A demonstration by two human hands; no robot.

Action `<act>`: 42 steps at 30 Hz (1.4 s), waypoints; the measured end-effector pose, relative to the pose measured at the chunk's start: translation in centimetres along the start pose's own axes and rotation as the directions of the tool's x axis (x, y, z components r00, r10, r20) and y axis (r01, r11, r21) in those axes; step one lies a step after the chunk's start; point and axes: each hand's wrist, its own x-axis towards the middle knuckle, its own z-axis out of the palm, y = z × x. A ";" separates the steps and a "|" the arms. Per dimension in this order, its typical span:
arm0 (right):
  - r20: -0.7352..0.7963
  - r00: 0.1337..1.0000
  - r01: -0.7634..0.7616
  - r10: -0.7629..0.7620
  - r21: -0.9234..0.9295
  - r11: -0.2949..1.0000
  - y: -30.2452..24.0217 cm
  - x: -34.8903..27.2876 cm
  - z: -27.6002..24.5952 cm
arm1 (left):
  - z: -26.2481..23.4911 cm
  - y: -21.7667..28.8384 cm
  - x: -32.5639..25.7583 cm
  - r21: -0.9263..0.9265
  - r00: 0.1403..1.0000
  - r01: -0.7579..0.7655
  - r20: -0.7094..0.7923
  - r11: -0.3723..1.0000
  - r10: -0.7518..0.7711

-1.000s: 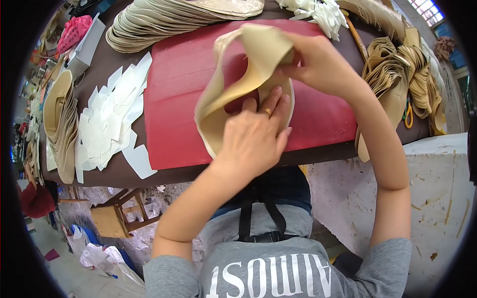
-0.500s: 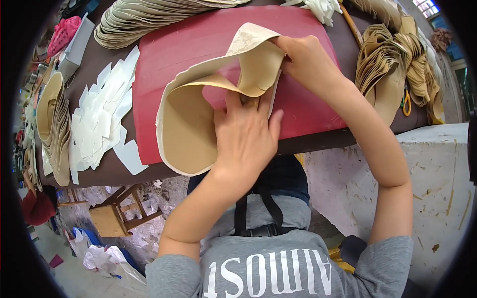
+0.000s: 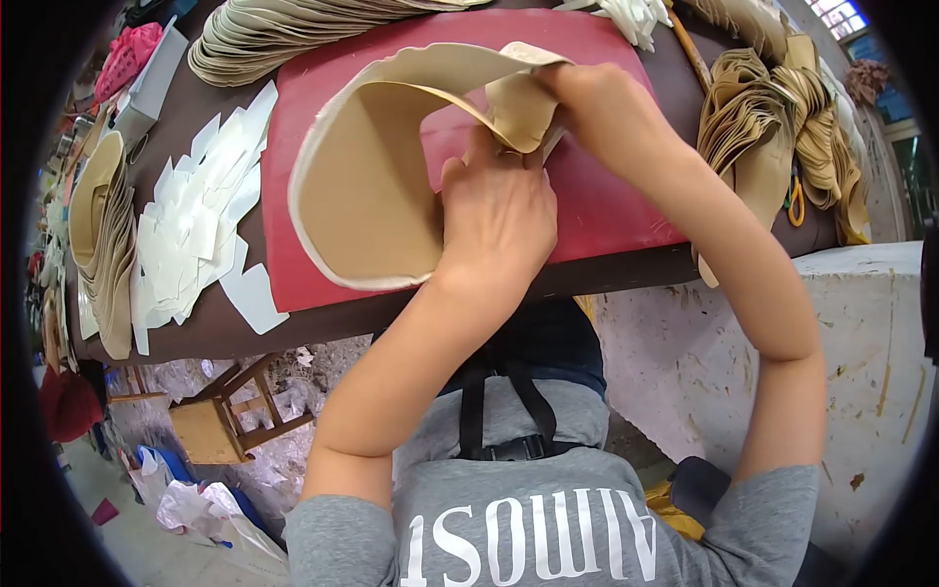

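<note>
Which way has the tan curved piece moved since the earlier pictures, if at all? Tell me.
Yes, leftward: the tan curved piece's rounded end is now nearer the left edge of the red sheet.

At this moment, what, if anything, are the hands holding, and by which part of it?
The right hand holds the curled beige sheet by its right end. The left hand is near that end, fingertips hidden; whether it grips cannot be told.

two hands (image 3: 504, 210) on one tan piece (image 3: 372, 186), one red mat (image 3: 611, 220), one wooden stick (image 3: 691, 47), one black buckle (image 3: 516, 448)
</note>
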 end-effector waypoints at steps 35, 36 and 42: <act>0.043 0.975 -0.212 0.217 0.468 0.858 -1.4 0.5 -4.7 | 4.3 0.3 0.6 0.159 0.985 0.010 -0.173 0.987 0.018; -0.072 0.993 -0.067 0.088 0.255 0.965 -1.1 0.1 -4.1 | 4.2 0.3 0.5 0.166 0.985 0.010 -0.169 0.986 0.018; -0.107 0.994 -0.002 0.009 0.061 0.998 0.0 0.3 -2.7 | 3.5 0.3 0.2 0.211 0.988 0.005 -0.149 0.977 0.027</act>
